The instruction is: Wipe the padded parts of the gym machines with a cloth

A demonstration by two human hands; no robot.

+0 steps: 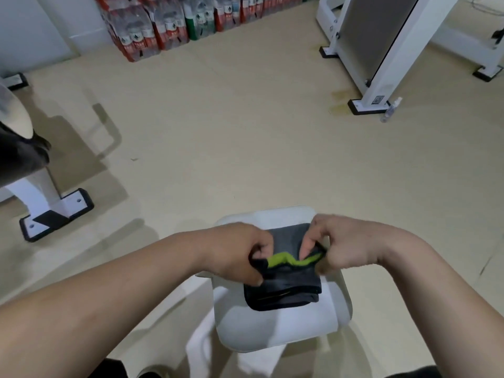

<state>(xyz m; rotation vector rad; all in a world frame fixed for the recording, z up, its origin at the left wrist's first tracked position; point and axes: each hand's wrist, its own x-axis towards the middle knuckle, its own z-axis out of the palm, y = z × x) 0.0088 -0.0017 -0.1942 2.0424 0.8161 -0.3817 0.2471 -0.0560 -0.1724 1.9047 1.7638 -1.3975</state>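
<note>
Beige floor (218, 132), one white padded seat (272, 331), one folded cloth (289, 285) atop, left hand (237, 252) and right hand (346, 244) pinching it.

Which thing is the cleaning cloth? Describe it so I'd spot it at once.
Look at the white padded seat at the bottom centre, nearest the camera. The folded cloth lies on it, its upper part gripped by the left hand and the right hand. It is dark grey with a bright green strip, the only dark thing on that pale pad.
</note>
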